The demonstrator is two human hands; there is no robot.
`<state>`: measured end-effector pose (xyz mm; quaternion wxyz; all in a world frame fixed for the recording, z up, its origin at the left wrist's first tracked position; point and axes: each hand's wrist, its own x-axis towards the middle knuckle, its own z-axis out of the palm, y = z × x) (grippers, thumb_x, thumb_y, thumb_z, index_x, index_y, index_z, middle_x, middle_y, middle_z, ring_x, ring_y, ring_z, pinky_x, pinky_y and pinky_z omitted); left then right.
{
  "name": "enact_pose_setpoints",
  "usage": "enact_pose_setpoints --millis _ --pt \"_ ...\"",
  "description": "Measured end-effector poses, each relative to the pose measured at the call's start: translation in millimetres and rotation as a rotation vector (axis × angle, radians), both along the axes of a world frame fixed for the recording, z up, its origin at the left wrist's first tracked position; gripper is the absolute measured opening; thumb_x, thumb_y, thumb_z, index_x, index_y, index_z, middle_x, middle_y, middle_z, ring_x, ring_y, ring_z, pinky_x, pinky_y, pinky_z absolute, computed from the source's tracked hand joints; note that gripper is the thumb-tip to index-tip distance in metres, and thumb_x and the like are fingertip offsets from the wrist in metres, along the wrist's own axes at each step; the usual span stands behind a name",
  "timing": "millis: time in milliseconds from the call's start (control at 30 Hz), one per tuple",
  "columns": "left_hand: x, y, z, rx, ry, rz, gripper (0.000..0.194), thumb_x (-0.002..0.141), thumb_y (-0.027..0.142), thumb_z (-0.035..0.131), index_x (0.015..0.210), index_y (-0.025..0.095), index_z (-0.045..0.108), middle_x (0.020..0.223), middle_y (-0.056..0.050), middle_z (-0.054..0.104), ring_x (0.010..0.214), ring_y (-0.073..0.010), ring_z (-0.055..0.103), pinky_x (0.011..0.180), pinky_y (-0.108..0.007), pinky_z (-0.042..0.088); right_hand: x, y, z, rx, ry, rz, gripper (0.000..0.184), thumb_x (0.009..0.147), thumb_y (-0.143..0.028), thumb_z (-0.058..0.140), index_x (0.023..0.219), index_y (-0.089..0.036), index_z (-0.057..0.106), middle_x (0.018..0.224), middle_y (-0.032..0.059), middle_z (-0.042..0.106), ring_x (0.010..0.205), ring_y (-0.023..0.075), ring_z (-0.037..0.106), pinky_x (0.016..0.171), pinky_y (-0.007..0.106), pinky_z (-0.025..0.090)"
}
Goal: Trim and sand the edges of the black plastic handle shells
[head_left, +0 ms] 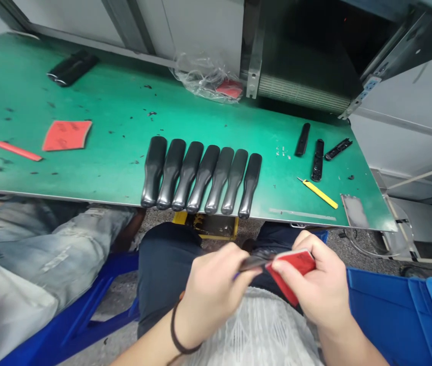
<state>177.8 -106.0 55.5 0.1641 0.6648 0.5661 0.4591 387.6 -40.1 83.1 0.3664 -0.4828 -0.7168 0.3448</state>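
left hand (213, 282) and right hand (324, 284) are up close, over the lap, in front of the green desk (208, 122). the left fingers pinch a dark piece, (256, 261) and the right fingers pinch a bent red pad (294, 269) with the thumb on top. the two things meet between the hands, off the desk. some of the dark piece is blurry and hidden, so i cannot tell its full shape. it looks smooth, so it could slip if the pinch is weak or the pad pushes too hard. if it slips, it could drop past the lap to the floor. the pad could fold too far if the thumb squeezes hard. seven shiny black handles (189, 170) lie side by side, with their round ends right by the front edge. a bump from an arm or knee could push one off. a yellow knife (319, 194) lies near that edge too, past the handles, and its thin tip could poke a hand that reaches over without looking. three small black parts (317, 161) lie behind it. a big blue bin (387, 305) sits by the right arm, and a person's legs in jeans (82, 244) are close on the left, so the elbows could bump.
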Motion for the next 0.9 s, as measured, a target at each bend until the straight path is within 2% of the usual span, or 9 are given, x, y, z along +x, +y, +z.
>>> enact_pose_setpoints --millis 67,133,200,267,433,633,700,800,900 --pt "-7.9 -0.2 -1.5 -0.165 -0.333 0.02 0.027 0.102 0.043 0.07 0.088 0.021 0.062 0.074 -0.002 0.065 0.064 -0.0159 0.06 0.059 -0.028 0.044 12.1 6.0 -11.1 -0.129 -0.013 -0.08 0.036 0.089 -0.036 0.083 0.074 -0.022 0.054 0.07 -0.0041 0.053 0.062 0.0127 0.048 0.057 0.026 0.04" --pt "-9.2 1.8 -3.6 -0.347 -0.681 -0.067 0.039 0.103 0.058 0.063 0.092 0.02 0.062 0.071 -0.003 0.064 0.061 -0.0171 0.058 0.057 -0.029 0.045 16.6 10.4 -16.0 -0.24 0.096 -0.088 0.034 0.092 -0.042 0.079 0.077 -0.022 0.057 0.072 -0.0034 0.056 0.062 0.013 0.049 0.057 0.026 0.042" --pt "-1.8 5.3 -6.9 -0.504 -0.978 -0.166 0.048 0.103 0.067 0.055 0.093 0.02 0.062 0.065 -0.001 0.059 0.054 -0.0159 0.051 0.051 -0.029 0.042 10.0 12.3 -12.3 -0.301 0.269 -0.028 0.034 0.092 -0.049 0.079 0.082 -0.022 0.059 0.073 -0.0032 0.058 0.062 0.013 0.05 0.057 0.025 0.043" --pt "11.0 8.2 -10.3 -0.59 -1.136 -0.158 0.051 0.102 0.069 0.055 0.09 0.02 0.063 0.058 0.002 0.052 0.048 -0.0137 0.043 0.046 -0.027 0.037 -5.0 13.2 -2.9 -0.321 0.363 0.041 0.037 0.088 -0.051 0.083 0.083 -0.023 0.06 0.072 -0.0036 0.06 0.061 0.0125 0.05 0.056 0.025 0.043" --pt "34.6 9.0 -9.8 -0.631 -1.232 -0.085 0.056 0.093 0.071 0.07 0.078 0.017 0.062 0.063 0.001 0.052 0.056 -0.0117 0.044 0.053 -0.025 0.04 -40.0 18.2 14.1 -0.338 0.335 0.055 0.037 0.082 -0.047 0.086 0.077 -0.023 0.058 0.07 -0.0039 0.061 0.061 0.0124 0.052 0.058 0.025 0.046" --pt "33.8 23.1 3.0 -0.597 -1.319 0.133 0.064 0.082 0.076 0.079 0.071 0.017 0.057 0.061 0.003 0.049 0.053 -0.0088 0.04 0.048 -0.023 0.035 -49.5 7.8 6.4 -0.409 0.296 0.093 0.031 0.077 -0.035 0.086 0.073 -0.022 0.058 0.066 -0.0056 0.059 0.059 0.0109 0.051 0.056 0.024 0.044" --pt "29.5 32.2 9.2 -0.567 -1.351 0.103 0.066 0.083 0.076 0.077 0.067 0.017 0.052 0.06 0.003 0.047 0.052 -0.0082 0.04 0.048 -0.022 0.035 -52.3 0.5 3.9 -0.459 0.266 0.117 0.031 0.075 -0.032 0.086 0.072 -0.022 0.057 0.065 -0.0061 0.06 0.058 0.0109 0.052 0.055 0.023 0.044" --pt "20.1 46.1 20.2 -0.579 -1.485 0.006 0.067 0.091 0.073 0.071 0.063 0.02 0.04 0.053 0.008 0.03 0.045 -0.0057 0.027 0.042 -0.02 0.025 -55.7 -11.7 1.1 -0.516 0.218 0.176 0.033 0.074 -0.03 0.086 0.071 -0.022 0.054 0.067 -0.0059 0.061 0.061 0.0112 0.053 0.057 0.023 0.043" --pt "9.2 57.8 29.6 -0.597 -1.601 0.031 0.06 0.102 0.064 0.062 0.067 0.021 0.04 0.053 0.01 0.024 0.042 -0.0056 0.017 0.036 -0.018 0.016 -55.7 -24.7 -2.2 -0.543 0.169 0.235 0.035 0.076 -0.031 0.085 0.069 -0.022 0.052 0.065 -0.0064 0.058 0.06 0.011 0.05 0.057 0.023 0.041"
